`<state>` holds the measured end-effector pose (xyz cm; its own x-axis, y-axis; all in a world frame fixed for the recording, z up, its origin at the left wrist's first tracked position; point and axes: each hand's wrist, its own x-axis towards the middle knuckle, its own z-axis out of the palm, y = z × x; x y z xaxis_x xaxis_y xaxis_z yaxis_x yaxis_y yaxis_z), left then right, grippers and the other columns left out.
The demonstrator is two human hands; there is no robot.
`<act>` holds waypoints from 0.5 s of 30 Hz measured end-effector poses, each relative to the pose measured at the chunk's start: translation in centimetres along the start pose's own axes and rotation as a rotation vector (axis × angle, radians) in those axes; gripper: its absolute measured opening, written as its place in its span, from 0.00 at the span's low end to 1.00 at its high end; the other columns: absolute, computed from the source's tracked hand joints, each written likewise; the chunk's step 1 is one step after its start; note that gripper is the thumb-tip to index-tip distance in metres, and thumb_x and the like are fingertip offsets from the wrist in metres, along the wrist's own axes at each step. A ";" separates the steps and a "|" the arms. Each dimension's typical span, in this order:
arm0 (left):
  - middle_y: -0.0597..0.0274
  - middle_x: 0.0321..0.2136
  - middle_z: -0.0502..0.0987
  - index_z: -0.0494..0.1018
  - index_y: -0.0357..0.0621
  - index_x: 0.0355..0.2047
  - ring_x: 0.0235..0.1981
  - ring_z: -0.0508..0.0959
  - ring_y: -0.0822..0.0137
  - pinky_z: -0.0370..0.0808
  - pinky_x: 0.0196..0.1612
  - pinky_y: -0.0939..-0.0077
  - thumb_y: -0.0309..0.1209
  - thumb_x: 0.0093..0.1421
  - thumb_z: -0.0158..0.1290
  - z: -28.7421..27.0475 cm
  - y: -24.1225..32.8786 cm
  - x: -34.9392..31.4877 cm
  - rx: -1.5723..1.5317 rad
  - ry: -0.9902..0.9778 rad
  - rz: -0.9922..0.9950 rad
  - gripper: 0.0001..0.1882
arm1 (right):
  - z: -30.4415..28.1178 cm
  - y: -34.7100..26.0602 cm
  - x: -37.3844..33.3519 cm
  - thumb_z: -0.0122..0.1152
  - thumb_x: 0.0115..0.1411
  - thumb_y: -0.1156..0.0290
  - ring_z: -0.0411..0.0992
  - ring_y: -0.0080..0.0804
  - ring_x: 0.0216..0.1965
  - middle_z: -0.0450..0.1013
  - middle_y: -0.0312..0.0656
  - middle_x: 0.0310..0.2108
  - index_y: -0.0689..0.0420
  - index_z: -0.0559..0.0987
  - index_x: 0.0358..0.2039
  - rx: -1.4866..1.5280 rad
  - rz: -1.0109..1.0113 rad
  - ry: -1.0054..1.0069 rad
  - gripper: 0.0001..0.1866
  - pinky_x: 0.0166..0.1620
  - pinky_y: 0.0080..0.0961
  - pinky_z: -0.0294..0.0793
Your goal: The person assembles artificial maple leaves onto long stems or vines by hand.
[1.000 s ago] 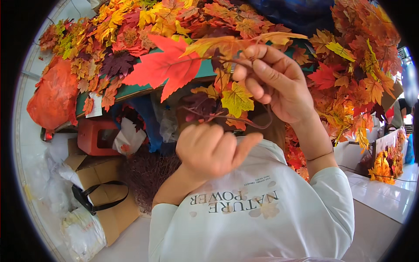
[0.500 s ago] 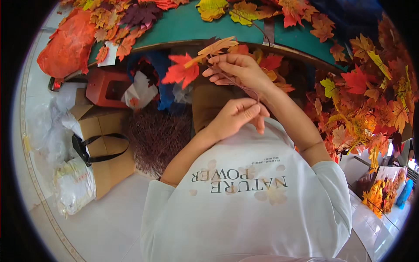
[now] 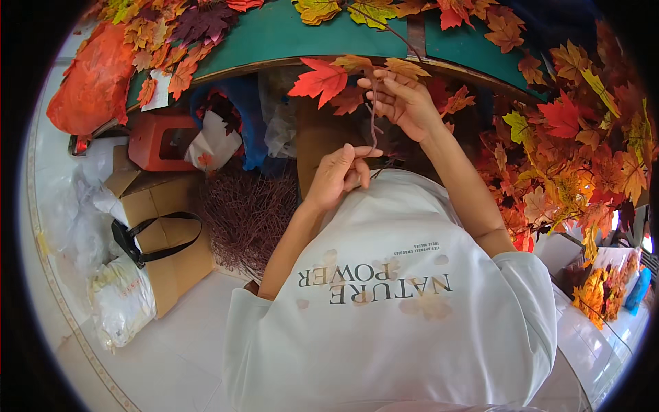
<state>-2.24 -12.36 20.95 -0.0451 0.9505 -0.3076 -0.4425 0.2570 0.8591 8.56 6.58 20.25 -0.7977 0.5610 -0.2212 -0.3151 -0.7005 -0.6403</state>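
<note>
My right hand (image 3: 406, 104) pinches a brown artificial maple branch (image 3: 375, 122) near its leafy top, with the other fingers loosely curled beside it. A red maple leaf (image 3: 320, 82) spreads from the branch to the left, and a yellow-orange leaf (image 3: 406, 68) shows just above my fingers. The bare stem runs down to my left hand (image 3: 338, 174), whose thumb and fingers close around its lower end. Both hands are above my lap, in front of the table edge. My left fingers partly hide the stem's end.
A green table (image 3: 302, 38) carries loose maple leaves. Thick leafy branches (image 3: 583, 158) crowd the right side. To the left are a red stool (image 3: 159, 141), a cardboard box (image 3: 175, 240), a bundle of brown stems (image 3: 244, 216) and a red plastic bag (image 3: 89, 82).
My left hand has moved left, and my right hand slightly right. The stem now stands more upright between them, and the red leaf has shifted up and right.
</note>
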 end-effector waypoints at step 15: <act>0.60 0.32 0.74 0.68 0.33 0.45 0.32 0.74 0.73 0.71 0.39 0.82 0.16 0.57 0.39 -3.1 0.6 0.8 0.274 0.035 0.158 0.16 | 1.4 1.6 1.8 0.58 0.56 0.77 0.75 0.25 0.34 0.75 0.48 0.38 0.61 0.75 0.37 -0.227 -0.065 0.046 0.08 0.35 0.15 0.77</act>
<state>-5.29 -11.97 19.95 -0.1265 0.9771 -0.1714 -0.1698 0.1489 0.9742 5.92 5.88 19.86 -0.7536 0.6250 -0.2037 -0.2377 -0.5480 -0.8020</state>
